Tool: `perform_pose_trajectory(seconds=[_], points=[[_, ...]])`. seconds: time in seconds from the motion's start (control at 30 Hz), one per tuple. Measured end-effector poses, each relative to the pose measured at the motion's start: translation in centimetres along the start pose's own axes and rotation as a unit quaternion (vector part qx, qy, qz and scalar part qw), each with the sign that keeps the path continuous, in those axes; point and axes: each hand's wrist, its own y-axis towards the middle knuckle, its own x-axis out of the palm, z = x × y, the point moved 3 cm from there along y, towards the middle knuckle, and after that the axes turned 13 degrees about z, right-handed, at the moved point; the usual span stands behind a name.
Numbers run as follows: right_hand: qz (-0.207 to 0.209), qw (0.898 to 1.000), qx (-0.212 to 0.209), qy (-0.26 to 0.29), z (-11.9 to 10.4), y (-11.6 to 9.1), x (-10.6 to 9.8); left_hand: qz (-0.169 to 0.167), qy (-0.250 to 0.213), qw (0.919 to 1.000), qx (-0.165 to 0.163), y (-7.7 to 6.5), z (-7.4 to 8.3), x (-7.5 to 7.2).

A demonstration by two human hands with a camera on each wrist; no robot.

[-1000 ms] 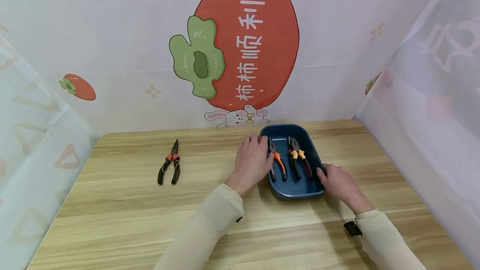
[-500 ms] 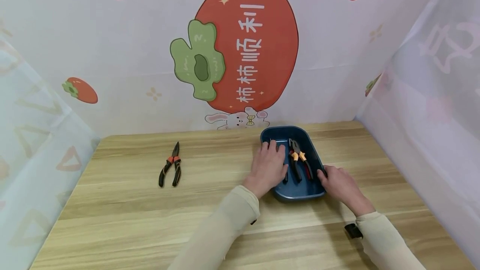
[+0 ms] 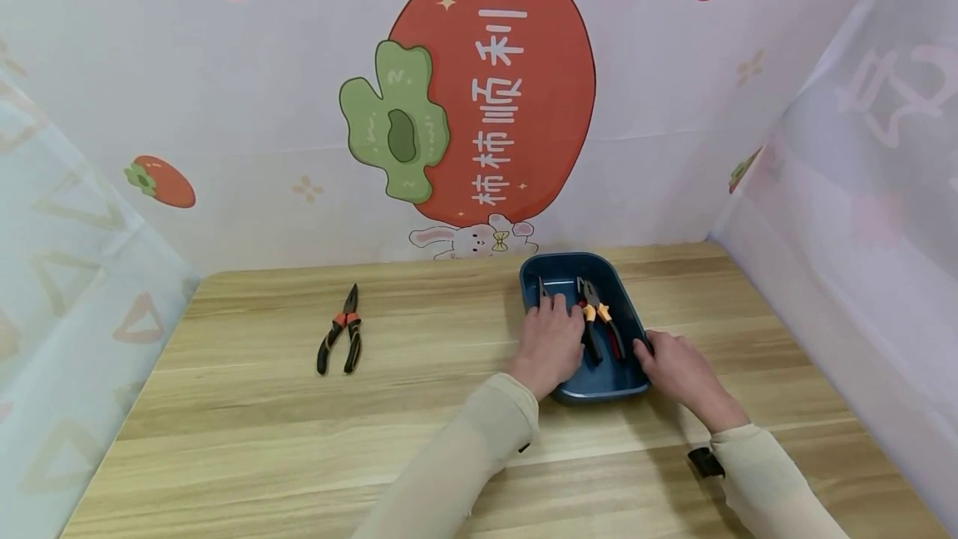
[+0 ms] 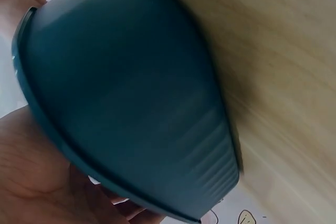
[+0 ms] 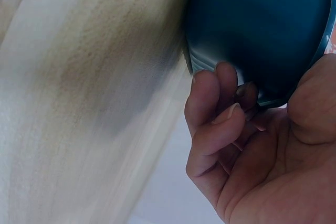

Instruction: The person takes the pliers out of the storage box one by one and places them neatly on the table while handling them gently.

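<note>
A dark blue plastic tray [image 3: 599, 396] stands on the table. My right hand [image 3: 683, 374] grips its right rim, the thumb over the edge and the fingers curled along the outer wall. My left hand [image 3: 550, 343] reaches over the left rim, fingers bent down onto a pair of pliers [image 3: 543, 286] whose dark tip shows past them. In the left wrist view the tray wall [image 4: 121, 77] hides these fingertips, so I cannot tell whether they grip the pliers. Beside that hand lie pliers with black and yellow handles [image 3: 593, 316], with some red showing near them.
Needle-nose pliers with black and orange handles [image 3: 341, 328] lie on the left of the wooden table [image 3: 262, 431]. A printed cloth [image 3: 284, 90] hangs behind the table, and cloth sides [image 3: 846, 215] flank it.
My left hand has moved from the tray's left rim to the right and nearer to me, over the left pliers' handles. My right hand has stayed at the right rim.
</note>
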Motion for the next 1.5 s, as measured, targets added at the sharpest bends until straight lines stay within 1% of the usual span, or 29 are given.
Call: perform_pose_trajectory(seconds=[0.17,0.3,0.47,0.57,0.73,0.9,1.0,1.17,1.3,1.5], points=[[0.001,1.000,-0.002,0.002,0.0,0.0,0.0,-0.015,0.016,0.9998,0.002,0.1,0.5,0.6],[0.005,1.000,-0.005,0.004,0.0,0.0,0.1,-0.022,0.022,0.9995,-0.005,0.3,0.9,1.1],[0.004,1.000,-0.001,0.008,0.1,-0.2,0.2,-0.055,0.025,0.9980,-0.020,0.4,1.4,1.7],[0.002,1.000,0.001,0.012,0.0,-0.2,0.2,-0.065,0.032,0.9970,-0.027,0.4,1.7,1.9],[0.003,1.000,0.004,0.014,-0.1,-0.3,0.1,-0.067,0.054,0.9958,-0.034,0.5,2.0,2.0],[0.004,1.000,0.006,0.017,-0.1,-0.2,0.1,-0.096,0.093,0.9903,-0.038,0.5,2.1,2.4],[0.005,1.000,0.005,0.016,-0.2,-0.2,0.1,-0.111,0.114,0.9867,-0.032,0.5,2.1,2.6],[0.000,1.000,0.009,0.017,-0.2,-0.1,0.1,-0.099,0.118,0.9879,-0.019,0.6,2.1,2.9],[0.001,1.000,0.006,0.017,-0.1,0.0,0.1,-0.091,0.108,0.9899,-0.013,0.7,2.0,3.1],[0.003,1.000,0.004,0.017,0.0,0.0,0.2,-0.087,0.090,0.9921,-0.012,0.6,1.9,2.8]])
